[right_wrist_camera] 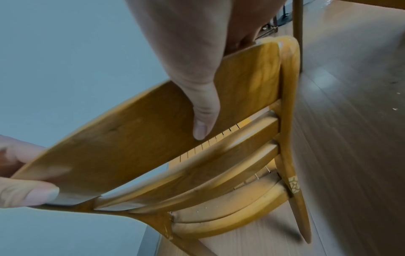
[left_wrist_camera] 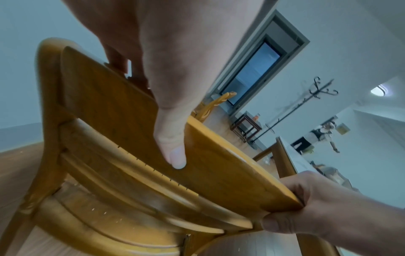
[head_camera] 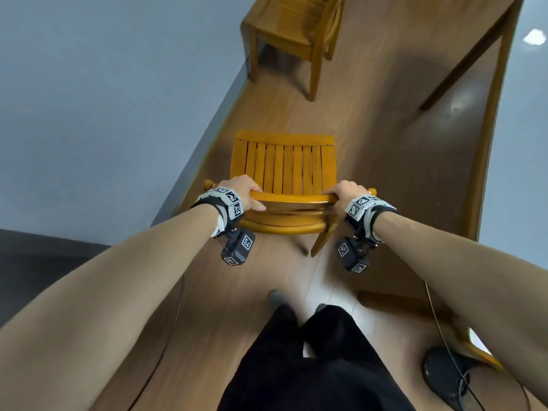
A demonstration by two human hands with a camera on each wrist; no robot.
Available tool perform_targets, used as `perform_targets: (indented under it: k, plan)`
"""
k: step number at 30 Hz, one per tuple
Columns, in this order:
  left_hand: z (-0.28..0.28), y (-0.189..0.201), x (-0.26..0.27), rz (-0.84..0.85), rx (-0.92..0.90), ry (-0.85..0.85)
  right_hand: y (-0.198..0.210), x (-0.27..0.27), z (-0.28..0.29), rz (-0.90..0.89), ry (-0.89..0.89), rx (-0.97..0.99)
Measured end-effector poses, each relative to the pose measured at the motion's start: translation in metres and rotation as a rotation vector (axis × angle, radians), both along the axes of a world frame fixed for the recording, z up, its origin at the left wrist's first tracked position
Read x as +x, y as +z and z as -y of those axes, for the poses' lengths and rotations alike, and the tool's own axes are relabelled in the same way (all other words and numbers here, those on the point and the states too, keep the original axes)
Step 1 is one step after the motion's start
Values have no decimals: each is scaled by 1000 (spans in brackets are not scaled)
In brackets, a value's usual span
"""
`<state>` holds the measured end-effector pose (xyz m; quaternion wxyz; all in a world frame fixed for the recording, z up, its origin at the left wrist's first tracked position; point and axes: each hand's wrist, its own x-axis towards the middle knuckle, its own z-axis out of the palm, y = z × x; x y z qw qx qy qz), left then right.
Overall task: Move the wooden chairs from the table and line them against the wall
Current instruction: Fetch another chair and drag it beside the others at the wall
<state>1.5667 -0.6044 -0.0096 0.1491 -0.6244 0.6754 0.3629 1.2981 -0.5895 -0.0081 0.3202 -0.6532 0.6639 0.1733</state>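
Floor (head_camera: 370, 137) runs as a narrow strip between the wall (head_camera: 103, 99) and the table (head_camera: 486, 120), and one wooden chair (head_camera: 293, 40) stands beside the wall farther along it. A second chair (head_camera: 284, 170) stands mid-strip near the wall. The left hand (head_camera: 241, 192) and right hand (head_camera: 345, 192) each curl round an end of its top rail, likely to steer it level into line; no containers show.

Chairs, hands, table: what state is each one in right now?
Held chair: gripped by its top back rail, beside the wall; whether its legs touch the floor, cannot tell.
Left hand: grips the rail's left end.
Right hand: grips the rail's right end.
Second chair: upright by the wall, untouched.
Table: standing at right.
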Motion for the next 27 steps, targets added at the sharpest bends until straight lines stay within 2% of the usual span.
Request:
perform_targets:
  k: [11, 20, 27]
  plan:
    - [161, 31, -57, -14, -52, 200, 36, -60, 203, 46, 177, -66]
    - [235, 44, -113, 18, -73, 376, 50, -101, 333, 83, 349, -73]
    - [280, 48, -122, 122, -158, 441, 62, -96, 395, 80, 447, -90]
